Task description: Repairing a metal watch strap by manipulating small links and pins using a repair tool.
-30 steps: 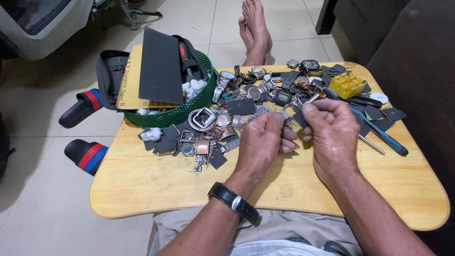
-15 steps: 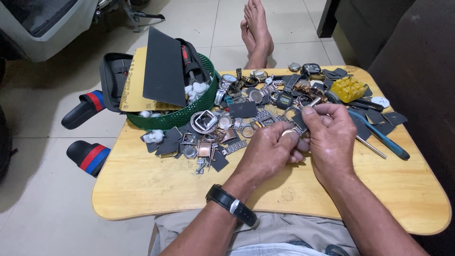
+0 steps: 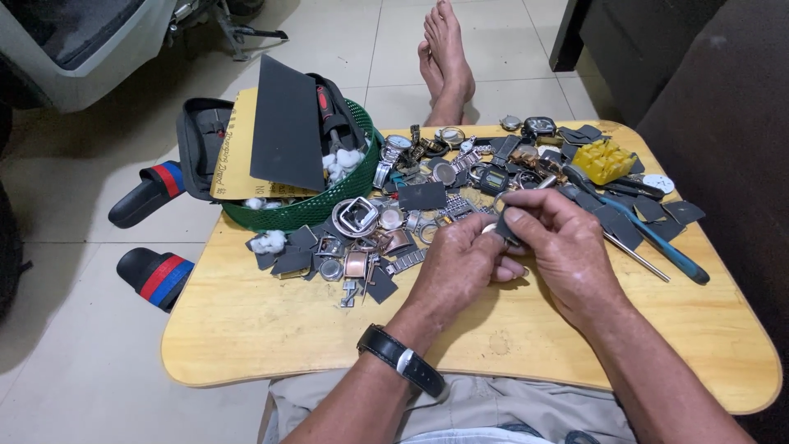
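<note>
Since a second ago the two hands have drawn closer together and lifted a touch off the desk (image 3: 246, 329), the fingers now bunched over one small part. The left hand (image 3: 456, 267) curls around the near side, and the right hand (image 3: 563, 247) pinches a small dark watch part (image 3: 503, 233) between thumb and forefinger; I can't make out from here exactly what piece it is, most of it being hidden under the fingers. It sits just above the middle of the desk, at about 6 o'clock from the heap of watch cases and strap pieces (image 3: 444, 193).

What I'd worry about is the grip. The part is tiny and held only at the fingertips, so a slip would likely drop it straight into the heap, where it would be hard to find among so many look-alike bits. The blue-handled tool (image 3: 657, 242) lies at 3 o'clock, near the right forearm; a careless elbow could sweep it and the dark strap scraps off the edge. At 10 o'clock the green basket (image 3: 304, 215) sits overloaded at the desk's rim, and a knock to the desk might tip it.
</note>
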